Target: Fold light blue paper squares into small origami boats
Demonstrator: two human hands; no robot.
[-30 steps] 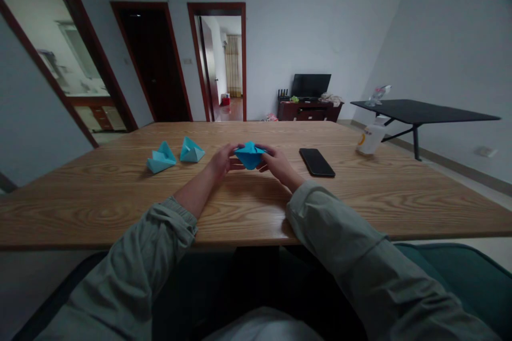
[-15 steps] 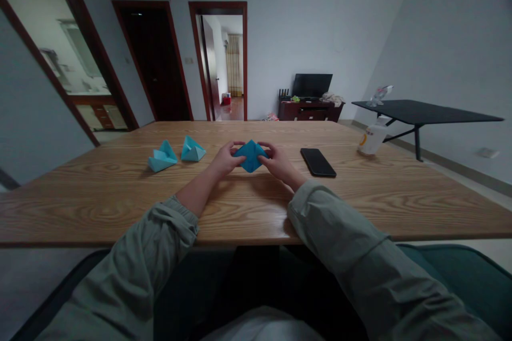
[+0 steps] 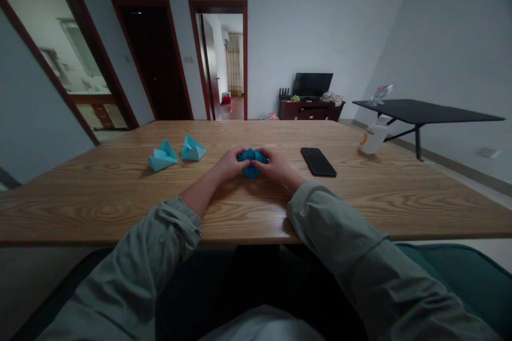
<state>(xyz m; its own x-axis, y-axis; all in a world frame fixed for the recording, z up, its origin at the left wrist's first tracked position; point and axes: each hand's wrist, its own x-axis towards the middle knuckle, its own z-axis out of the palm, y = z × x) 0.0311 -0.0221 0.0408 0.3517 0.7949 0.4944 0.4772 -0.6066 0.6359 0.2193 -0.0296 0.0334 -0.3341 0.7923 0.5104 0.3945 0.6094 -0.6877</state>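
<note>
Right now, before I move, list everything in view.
folded deep-blue paper origami piece: one, deep blue, between the hands
folded pale-blue paper origami shapes: two, pale blue, on the tabletop left of the hands
wood-grain table: one, light brown, under the hands
black smartphone: one, black, on the table right of the hands
white plastic bottle: one, white, far right table edge
black-topped table: one, black, beyond at right
flat black monitor: one, black, on the cabinet
dark wooden cabinet: one, red-brown, by the far wall
left hand: one, on the origami piece
right hand: one, on the origami piece
grey-green sleeves: two, on the forearms
</note>
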